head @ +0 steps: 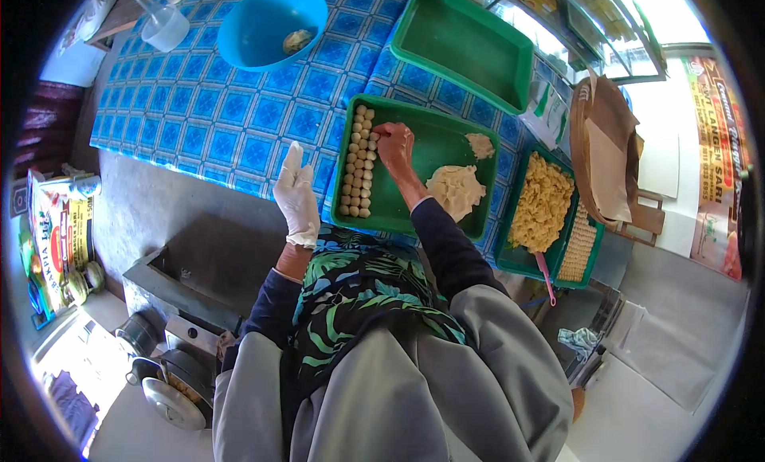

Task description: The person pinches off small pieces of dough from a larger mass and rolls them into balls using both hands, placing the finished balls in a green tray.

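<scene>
A green plastic tray (406, 217) lies in front of me on the table. Columns of small round dough balls (357, 163) line its left side. My right hand (395, 146), bare, reaches into the tray with its fingertips pinched at a ball near the upper end of the rightmost column. My left hand (296, 193) wears a white glove and is raised just left of the tray. Its fingers are extended and nothing shows in them. A large lump of pale dough (457, 190) rests at the tray's right, below a smaller, rougher dough piece (480, 145).
Beyond sits another green tray (466, 50). A blue bowl (251, 38) with a dough lump stands on the blue checked tablecloth (239, 115). At right are a tray of yellowish filling (541, 205), a tray of small pieces (578, 247) and a woven basket (583, 145). Pots (173, 396) stand lower left.
</scene>
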`<state>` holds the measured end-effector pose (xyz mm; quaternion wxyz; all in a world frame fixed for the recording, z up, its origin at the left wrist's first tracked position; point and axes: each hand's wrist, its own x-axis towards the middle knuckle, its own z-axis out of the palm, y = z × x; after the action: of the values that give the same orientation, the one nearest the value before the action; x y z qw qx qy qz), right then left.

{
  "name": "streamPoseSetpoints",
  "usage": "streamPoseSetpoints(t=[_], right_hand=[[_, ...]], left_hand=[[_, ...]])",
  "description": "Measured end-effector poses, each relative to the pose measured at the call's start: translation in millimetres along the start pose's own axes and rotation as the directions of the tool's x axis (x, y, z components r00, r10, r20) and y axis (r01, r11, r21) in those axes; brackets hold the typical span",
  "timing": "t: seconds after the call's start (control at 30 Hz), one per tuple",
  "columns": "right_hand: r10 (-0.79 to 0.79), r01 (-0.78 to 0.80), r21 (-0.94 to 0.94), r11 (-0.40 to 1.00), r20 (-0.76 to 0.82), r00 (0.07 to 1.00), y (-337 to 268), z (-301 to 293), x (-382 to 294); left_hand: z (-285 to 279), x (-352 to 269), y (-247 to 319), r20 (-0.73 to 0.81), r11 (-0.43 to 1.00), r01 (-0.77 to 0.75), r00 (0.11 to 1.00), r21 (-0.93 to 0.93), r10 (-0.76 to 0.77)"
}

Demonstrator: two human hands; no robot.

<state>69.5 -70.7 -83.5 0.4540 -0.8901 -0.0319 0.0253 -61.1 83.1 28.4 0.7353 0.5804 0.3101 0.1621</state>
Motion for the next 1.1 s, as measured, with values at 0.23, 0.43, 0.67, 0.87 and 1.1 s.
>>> streamPoseSetpoints(t=[0.23,0.43,0.67,0.87,1.1], right_hand=[[-0.177,0.206,-0.127,0.97,0.208,0.962,-15.1,-55.3,12.0],[-0.096,0.42,-0.581,0.697,0.504,0.858,59.7,-198.5,22.8],[-0.036,0.242,-0.402,0.883,0.457,0.889,68.0,-218.5,-12.8],[0.256,-0.266,-0.018,0.964,0.347,0.903,41.2,-241.4,-41.3],[0.132,-0.592,0.739,0.322,0.584,0.801,53.5,-273.5,-80.0]], left_hand=[[4.7,-1.2,-6.9,-0.009,0.992,0.036,0.999,-0.125,-0.037],[57.4,-20.2,-7.2,0.472,0.924,0.383,0.815,-0.004,-0.336],[148.9,-51.3,-66.5,0.733,0.536,0.837,0.294,0.113,-0.613],[214.0,-65.0,-129.2,0.58,0.085,0.995,0.105,-0.061,-0.808],[217.4,-76.3,-154.1,0.561,0.219,0.968,0.25,-0.123,-0.789]])
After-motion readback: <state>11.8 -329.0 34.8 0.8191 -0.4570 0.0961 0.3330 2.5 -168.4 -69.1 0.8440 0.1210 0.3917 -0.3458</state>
